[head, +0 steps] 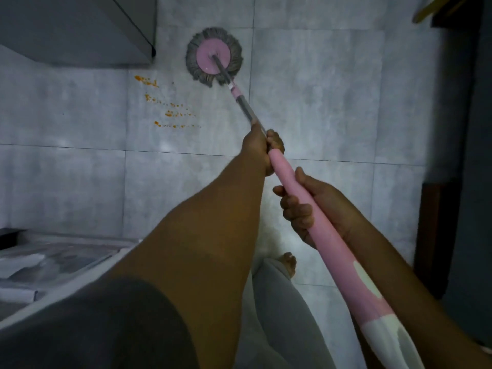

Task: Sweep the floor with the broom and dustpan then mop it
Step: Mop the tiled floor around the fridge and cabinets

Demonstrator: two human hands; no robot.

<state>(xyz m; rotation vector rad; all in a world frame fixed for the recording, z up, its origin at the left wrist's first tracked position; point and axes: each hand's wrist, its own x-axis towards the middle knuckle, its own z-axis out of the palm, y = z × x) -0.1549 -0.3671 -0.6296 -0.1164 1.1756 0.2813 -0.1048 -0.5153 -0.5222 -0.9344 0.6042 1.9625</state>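
On the grey tiled floor (319,102), orange crumbs (170,105) lie scattered at the left, near a grey cabinet corner (80,30). Just right of them the round mop head (213,57) rests flat on the tiles, clear of the crumbs. The left arm stretches forward, nearly straight, its left hand (262,147) wrapped around the mop handle (306,203) where pink grip meets metal shaft. Further right and lower, the right hand (311,206) curls around the pink grip, elbow bent.
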